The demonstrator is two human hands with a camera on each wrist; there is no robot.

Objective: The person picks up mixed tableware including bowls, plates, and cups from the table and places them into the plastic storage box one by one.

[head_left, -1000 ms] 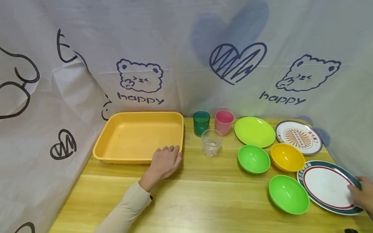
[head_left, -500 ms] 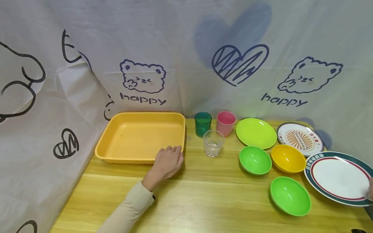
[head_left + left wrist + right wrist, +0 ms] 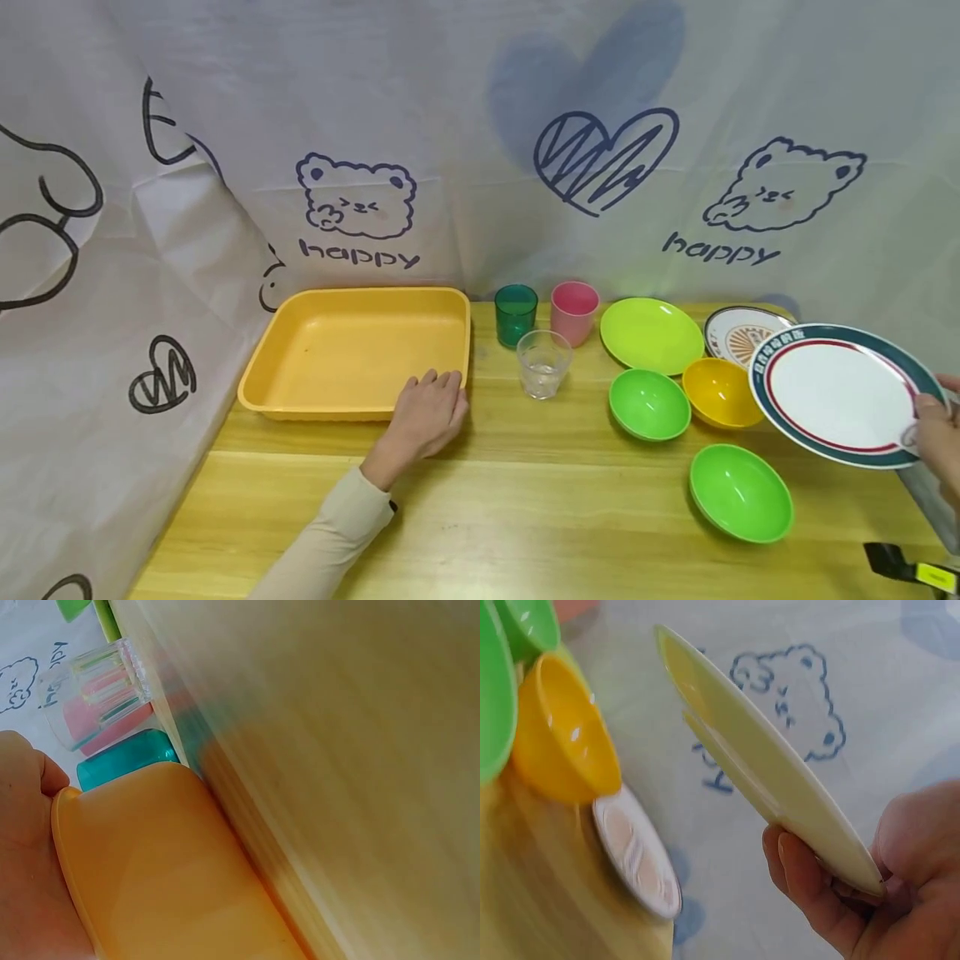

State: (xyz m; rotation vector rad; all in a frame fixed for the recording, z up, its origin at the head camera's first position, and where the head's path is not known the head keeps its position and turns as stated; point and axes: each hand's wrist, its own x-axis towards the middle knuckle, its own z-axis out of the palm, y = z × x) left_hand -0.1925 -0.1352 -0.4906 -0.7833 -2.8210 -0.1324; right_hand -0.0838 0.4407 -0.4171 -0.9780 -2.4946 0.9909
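At the right, my right hand [image 3: 939, 437] pinches the rim of a white oval plate [image 3: 840, 396] with a green edge and a red line. The plate hangs above the table, tilted; its pale underside and the fingers [image 3: 802, 870] beneath it show in the right wrist view. My left hand [image 3: 429, 417] holds the near right corner of an orange-yellow tray [image 3: 352, 354], fingers bent over the rim. Partly behind the lifted plate are a yellow bowl [image 3: 716, 396] and a small patterned plate [image 3: 731, 329].
Right of the tray stand a green cup [image 3: 516, 317], a pink cup [image 3: 574, 315] and a clear cup [image 3: 543, 367]. A lime plate [image 3: 651, 337] and two green bowls, one nearer the back [image 3: 649, 406], one in front [image 3: 741, 493], lie further right. A printed cloth [image 3: 465, 167] hangs behind.
My right hand has lifted the oval plate off the table, raising it up and toward the back; it now covers part of the small patterned plate and yellow bowl. My left hand stays put.
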